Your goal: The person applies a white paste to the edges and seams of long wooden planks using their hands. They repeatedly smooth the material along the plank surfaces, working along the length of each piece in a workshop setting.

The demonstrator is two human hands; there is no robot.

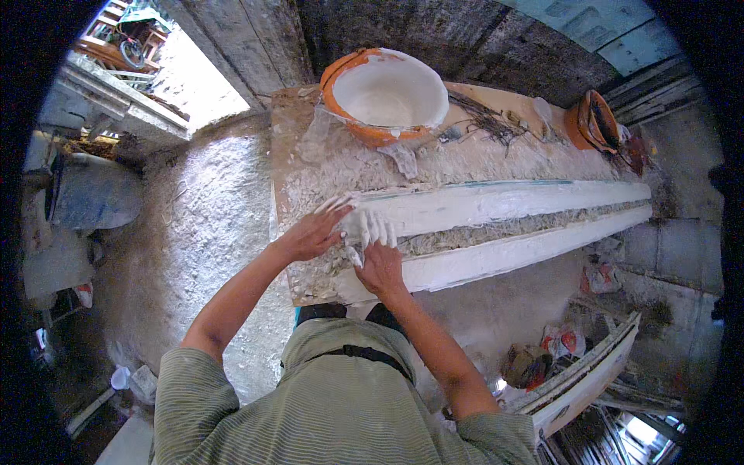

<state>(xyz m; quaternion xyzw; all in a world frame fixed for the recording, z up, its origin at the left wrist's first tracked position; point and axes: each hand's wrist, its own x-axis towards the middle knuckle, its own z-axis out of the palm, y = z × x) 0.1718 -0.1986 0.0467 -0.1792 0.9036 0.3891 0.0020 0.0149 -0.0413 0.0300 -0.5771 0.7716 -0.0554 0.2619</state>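
Both hands meet at the near end of the long white plaster moulding [496, 225] on the surface [310, 155]: left hand [314, 232] flat, fingers spread; right hand [377, 260] plaster-coated, fingers splayed, moulding running away rightward.

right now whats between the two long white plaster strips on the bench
A rough channel of fibre and wet plaster runs between the upper strip and lower strip, seen in the head view.

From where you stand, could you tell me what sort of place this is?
Probably a rough plaster-casting workshop. A long white moulding lies on a plaster-caked bench, an orange bucket holds white mix, and both hands, left hand and right hand, are coated white.
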